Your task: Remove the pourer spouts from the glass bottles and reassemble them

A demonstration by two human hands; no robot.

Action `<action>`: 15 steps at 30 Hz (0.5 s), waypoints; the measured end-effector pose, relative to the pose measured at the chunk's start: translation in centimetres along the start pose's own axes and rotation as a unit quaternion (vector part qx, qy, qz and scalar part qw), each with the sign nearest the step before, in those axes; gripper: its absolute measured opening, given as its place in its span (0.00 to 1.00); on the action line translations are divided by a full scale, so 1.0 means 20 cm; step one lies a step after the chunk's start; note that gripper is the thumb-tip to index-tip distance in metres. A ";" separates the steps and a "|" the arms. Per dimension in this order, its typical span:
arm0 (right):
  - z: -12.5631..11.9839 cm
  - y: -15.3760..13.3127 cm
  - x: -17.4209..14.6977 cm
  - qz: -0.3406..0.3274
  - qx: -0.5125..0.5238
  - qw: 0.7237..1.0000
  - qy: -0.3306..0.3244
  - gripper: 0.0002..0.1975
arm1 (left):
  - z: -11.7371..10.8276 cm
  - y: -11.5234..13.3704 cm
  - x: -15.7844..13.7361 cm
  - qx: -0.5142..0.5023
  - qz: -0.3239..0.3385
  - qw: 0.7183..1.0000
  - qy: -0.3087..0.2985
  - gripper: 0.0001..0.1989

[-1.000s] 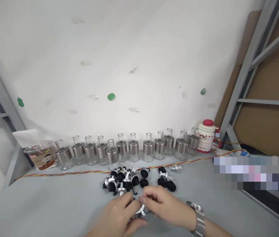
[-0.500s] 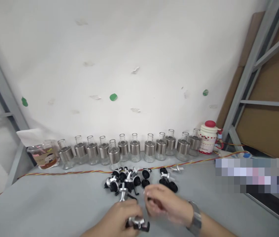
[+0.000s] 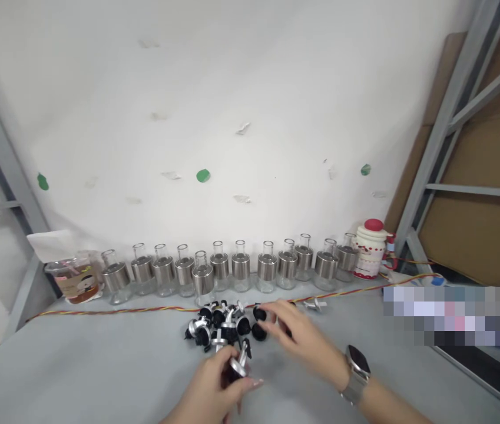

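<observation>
My left hand (image 3: 212, 381) is closed around a pour spout (image 3: 239, 366), silver with a black base, low in front of the pile. Just beyond lie several more silver-and-black pour spouts (image 3: 204, 335) in a loose heap. My right hand (image 3: 305, 337) reaches in from the right, a watch on its wrist, thumb and forefinger apart. Those fingertips are beside a black-based spout (image 3: 258, 312) and a round black piece (image 3: 258, 332) at the heap's right edge; whether they touch cannot be made out. Behind my right hand, another silver spout (image 3: 315, 304) lies partly apart; the hand hides other black pieces.
Along the wall stands a row of glass bottles with steel collars, among them a forward one (image 3: 203, 278). A twisted red-yellow cord (image 3: 143, 310) crosses the grey table. A plastic tub (image 3: 77, 282) stands left; a red-topped jar (image 3: 370, 253) stands right, near a blurred-out area.
My right hand has opened and moved forward to the heap's right edge. The spout in my left hand has turned, its silver tube now pointing up and away.
</observation>
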State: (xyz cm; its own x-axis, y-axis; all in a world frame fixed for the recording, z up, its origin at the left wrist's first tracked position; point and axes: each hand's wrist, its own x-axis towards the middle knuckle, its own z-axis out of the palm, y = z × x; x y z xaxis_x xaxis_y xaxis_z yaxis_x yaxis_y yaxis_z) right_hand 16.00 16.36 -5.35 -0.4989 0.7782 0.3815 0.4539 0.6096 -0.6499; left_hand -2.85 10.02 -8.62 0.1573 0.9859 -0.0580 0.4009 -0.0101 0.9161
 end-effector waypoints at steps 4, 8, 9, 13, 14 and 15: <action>0.03 -0.12 -0.05 -0.081 -0.040 0.989 -0.119 0.19 | 0.02 -0.04 0.02 -0.027 -0.003 1.000 -0.010 0.14; 0.09 -0.12 -0.07 -0.079 -0.085 0.987 -0.109 0.14 | 0.03 -0.06 0.01 -0.020 -0.001 0.999 -0.036 0.13; 0.10 -0.12 -0.07 -0.083 -0.097 0.986 -0.104 0.14 | 0.04 -0.07 0.01 -0.010 0.008 0.999 -0.035 0.12; 0.12 -0.10 -0.07 -0.123 -0.146 0.978 -0.085 0.18 | 0.05 -0.06 0.01 0.023 0.042 0.999 0.002 0.10; 0.12 -0.09 -0.07 -0.131 -0.156 0.976 -0.076 0.19 | 0.05 -0.06 0.01 0.024 0.040 0.999 0.013 0.10; 0.13 -0.08 -0.07 -0.140 -0.166 0.974 -0.064 0.18 | 0.05 -0.06 0.01 0.021 0.030 0.999 0.022 0.10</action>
State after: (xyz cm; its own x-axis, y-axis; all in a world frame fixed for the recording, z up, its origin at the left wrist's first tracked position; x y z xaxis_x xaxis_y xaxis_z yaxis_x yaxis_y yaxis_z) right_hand 14.07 13.83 -6.54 -0.7157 0.5625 0.4141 0.4900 0.8268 -0.2762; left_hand -2.33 10.02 -10.21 0.1426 0.9897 0.0152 0.4289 -0.0756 0.9002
